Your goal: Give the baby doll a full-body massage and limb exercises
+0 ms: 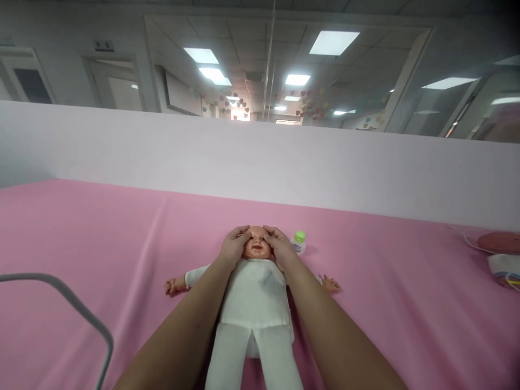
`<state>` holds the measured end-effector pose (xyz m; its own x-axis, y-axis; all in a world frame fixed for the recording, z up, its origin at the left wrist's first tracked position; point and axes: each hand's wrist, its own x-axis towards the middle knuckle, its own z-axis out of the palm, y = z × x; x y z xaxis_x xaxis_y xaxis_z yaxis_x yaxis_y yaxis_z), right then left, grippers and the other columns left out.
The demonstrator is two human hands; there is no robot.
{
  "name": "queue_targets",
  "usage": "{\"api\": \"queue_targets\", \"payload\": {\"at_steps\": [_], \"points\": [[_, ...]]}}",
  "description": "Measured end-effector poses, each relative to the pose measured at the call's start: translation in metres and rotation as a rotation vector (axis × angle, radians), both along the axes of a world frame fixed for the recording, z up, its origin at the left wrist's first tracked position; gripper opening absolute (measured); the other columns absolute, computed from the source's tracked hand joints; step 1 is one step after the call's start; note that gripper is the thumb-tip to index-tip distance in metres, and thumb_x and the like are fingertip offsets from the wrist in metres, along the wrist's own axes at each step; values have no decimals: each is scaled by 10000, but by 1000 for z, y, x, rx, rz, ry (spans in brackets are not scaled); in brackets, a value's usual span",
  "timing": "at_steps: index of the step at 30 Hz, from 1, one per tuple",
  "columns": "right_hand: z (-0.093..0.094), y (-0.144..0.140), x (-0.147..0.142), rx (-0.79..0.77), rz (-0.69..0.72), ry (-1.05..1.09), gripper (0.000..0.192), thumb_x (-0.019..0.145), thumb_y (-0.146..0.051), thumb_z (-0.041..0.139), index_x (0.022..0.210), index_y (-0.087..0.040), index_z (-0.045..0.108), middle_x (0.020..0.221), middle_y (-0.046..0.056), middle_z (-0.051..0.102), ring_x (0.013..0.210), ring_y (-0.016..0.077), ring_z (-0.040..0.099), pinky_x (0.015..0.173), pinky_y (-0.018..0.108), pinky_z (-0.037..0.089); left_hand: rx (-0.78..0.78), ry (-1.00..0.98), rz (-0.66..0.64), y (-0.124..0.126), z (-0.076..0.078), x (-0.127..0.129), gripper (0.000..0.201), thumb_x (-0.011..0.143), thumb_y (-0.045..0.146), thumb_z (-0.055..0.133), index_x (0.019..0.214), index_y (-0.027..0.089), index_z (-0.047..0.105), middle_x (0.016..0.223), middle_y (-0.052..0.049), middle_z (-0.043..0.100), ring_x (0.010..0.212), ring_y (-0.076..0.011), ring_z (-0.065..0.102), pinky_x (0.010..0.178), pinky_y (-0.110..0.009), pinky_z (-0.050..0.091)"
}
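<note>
Baby doll (255,295), glossy and hard-looking at its rounded head, lies face up at six o'clock in the view on a softly creased pink sheet (122,233). Its matte white cloth suit hangs loose; moulded fists spread toward eight and four. The left hand (236,244) at nine o'clock and right hand (281,244) at three cup the head between them, fingers curved, thumbs by the eyes. Past the right hand, at three, stands a green-capped bottle (299,245).
</note>
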<state>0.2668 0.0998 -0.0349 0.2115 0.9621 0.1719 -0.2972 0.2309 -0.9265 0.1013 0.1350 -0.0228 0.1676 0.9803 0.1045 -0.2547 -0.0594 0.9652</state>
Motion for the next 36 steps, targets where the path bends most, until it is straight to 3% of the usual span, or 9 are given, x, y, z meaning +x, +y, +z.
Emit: {"api": "queue_targets", "payload": {"at_steps": [5,13,18,27,36], "points": [[0,5,-6,16,-66,-80,514,625,-400,908,1081,-258,718,1118,25,736,1092,242,663,990,400,528,42,76,25,3,-2,0,575,680,414,886,1190,196,736,1121,-124,770,998,-270,738,925,-409,566],[-2,12,-8,7,-169,-112,470,641,-433,904,1033,-246,726,1070,34,755,1088,252,669,1018,414,505,78,185,106,10,-6,5,446,720,410,859,1114,223,767,1076,-97,788,994,-268,734,940,-394,550],[-5,14,-6,7,-130,-36,430,697,-495,847,1041,-252,757,1062,41,783,1052,252,700,1024,438,515,70,119,91,11,-6,7,400,764,418,795,1108,216,773,1047,-88,790,1005,-260,726,958,-402,547],[-8,5,3,-17,28,86,543,644,-397,885,1165,-294,773,1270,63,755,1181,285,679,1058,480,517,-73,-80,-61,4,-1,-6,450,727,340,782,1157,208,759,1109,-110,784,980,-249,733,922,-413,577],[-4,6,-9,23,-41,51,581,594,-359,931,1131,-248,740,1241,76,747,1171,275,677,1063,458,509,-23,10,-33,-3,6,-1,533,675,325,883,1170,202,729,1133,-121,779,965,-267,747,890,-407,590]]}}
